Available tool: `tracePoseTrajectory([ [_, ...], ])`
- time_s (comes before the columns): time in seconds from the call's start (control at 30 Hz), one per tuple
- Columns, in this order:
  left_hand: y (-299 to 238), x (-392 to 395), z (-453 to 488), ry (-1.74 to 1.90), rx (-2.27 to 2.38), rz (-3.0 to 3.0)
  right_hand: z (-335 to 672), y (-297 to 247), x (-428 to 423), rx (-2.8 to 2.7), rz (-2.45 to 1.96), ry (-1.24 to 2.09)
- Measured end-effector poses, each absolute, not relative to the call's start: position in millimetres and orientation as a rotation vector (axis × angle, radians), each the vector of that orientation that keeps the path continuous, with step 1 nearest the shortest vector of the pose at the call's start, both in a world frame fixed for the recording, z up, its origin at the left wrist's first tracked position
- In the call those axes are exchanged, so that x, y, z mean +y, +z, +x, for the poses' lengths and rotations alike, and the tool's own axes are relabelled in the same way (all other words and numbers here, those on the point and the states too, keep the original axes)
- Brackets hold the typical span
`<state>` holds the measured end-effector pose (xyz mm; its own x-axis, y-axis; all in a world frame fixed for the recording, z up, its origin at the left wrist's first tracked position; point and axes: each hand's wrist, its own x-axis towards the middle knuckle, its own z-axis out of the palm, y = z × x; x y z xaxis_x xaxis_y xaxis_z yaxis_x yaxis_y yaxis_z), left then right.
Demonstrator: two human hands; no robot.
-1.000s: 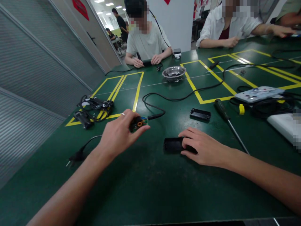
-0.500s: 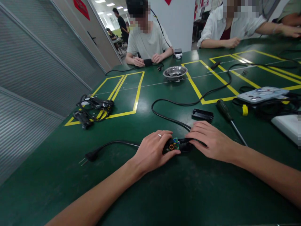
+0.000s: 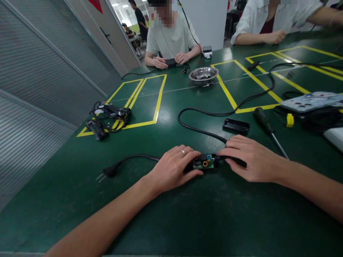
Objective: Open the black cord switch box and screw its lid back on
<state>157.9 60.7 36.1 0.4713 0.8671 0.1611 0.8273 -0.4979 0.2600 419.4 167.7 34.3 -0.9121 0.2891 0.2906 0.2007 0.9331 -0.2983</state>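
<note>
A small circuit board (image 3: 204, 163) with a green face and an orange coil lies in a black case half on the green table (image 3: 187, 221). My left hand (image 3: 174, 169) grips the left end of that case, fingers curled over it. My right hand (image 3: 252, 159) presses on its right end, fingers closed over the case and the black cable (image 3: 198, 130) that leaves it. A second black cable runs left from the case to a two-pin plug (image 3: 110, 172).
A black case lid (image 3: 236, 125) and a screwdriver (image 3: 268, 126) lie just beyond my right hand. A pile of black adapters (image 3: 107, 117) sits at left, a metal bowl (image 3: 203, 75) farther back. Other people sit across the table.
My left hand carried the circuit board from the left to the black case under my right hand. Now both hands hold the board in the case.
</note>
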Motion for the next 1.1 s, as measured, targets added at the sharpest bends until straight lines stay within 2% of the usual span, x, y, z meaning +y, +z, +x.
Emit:
tracePoseTrajectory([
  [0.3,35.7,60.9,155.3,0.406,1.47,2.592,422.0,33.6,170.6,-2.815,-0.419,0.424],
  [0.9,33.1,61.4,154.6,0.41,1.469,2.591,421.3,34.7,171.2,-2.694,-0.364,0.262],
  [1.1,33.1,62.1,154.6,0.402,1.447,2.602,420.3,32.8,166.2,-2.759,-0.389,0.303],
])
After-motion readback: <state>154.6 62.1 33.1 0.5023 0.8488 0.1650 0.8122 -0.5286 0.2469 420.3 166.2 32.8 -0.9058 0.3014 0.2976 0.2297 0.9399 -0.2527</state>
